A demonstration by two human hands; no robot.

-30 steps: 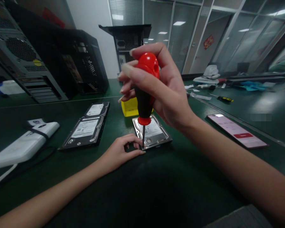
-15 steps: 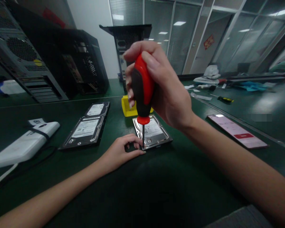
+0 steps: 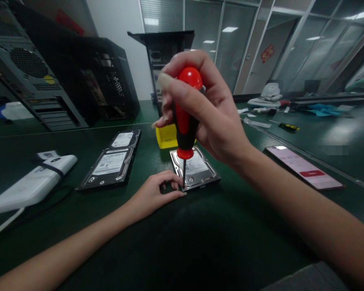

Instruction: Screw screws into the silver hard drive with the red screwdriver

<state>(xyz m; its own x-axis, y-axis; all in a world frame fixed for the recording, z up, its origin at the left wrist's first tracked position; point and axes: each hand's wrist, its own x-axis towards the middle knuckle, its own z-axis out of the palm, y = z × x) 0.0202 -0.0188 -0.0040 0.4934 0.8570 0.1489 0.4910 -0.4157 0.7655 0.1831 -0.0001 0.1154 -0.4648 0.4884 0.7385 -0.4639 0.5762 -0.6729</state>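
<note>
My right hand [image 3: 212, 105] is wrapped round the red and black handle of a screwdriver [image 3: 184, 133], held upright. Its shaft points straight down, the tip at the near left corner of a hard drive [image 3: 200, 171] that lies flat, label up, on the green table. At that same corner my left hand [image 3: 159, 188] grips the drive, thumb along the near edge and fingers curled at the left side. Behind the drive sits a yellow plastic holder [image 3: 166, 137], partly hidden by my right hand.
Two more hard drives [image 3: 111, 161] lie end to end on the left, near a white power strip [image 3: 33, 186] with a cable. Black computer cases [image 3: 115, 76] stand behind. To the right are a pink phone [image 3: 303, 167] and a yellow-black screwdriver [image 3: 288, 126].
My right hand has shifted its fingers on the handle, the thumb now crossing its front and the red top showing. The left hand and the drive have stayed in place.
</note>
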